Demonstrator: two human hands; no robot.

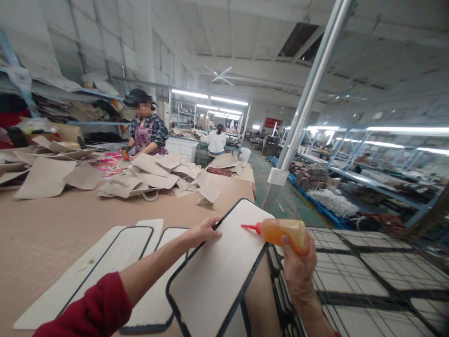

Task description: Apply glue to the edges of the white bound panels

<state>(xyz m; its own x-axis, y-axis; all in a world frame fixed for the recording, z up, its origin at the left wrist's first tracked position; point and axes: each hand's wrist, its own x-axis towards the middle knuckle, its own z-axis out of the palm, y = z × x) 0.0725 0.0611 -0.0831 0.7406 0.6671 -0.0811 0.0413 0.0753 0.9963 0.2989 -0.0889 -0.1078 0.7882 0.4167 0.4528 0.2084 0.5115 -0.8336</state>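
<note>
My left hand [203, 230] grips the left edge of a white panel with a dark border [217, 271], holding it tilted over the table's front edge. My right hand [298, 267] is closed round an orange glue bottle [282, 231]. Its red nozzle [249, 227] points left and touches or hovers just over the panel's upper face. More white dark-edged panels [119, 257] lie flat on the brown table [52, 234] under my left forearm.
A heap of tan cut pieces [157, 175] covers the table's far side, where another person [145, 126] works. A wire-grid rack [368, 276] lies at my right. A steel post [308, 98], shelving [368, 182] and an aisle stand beyond.
</note>
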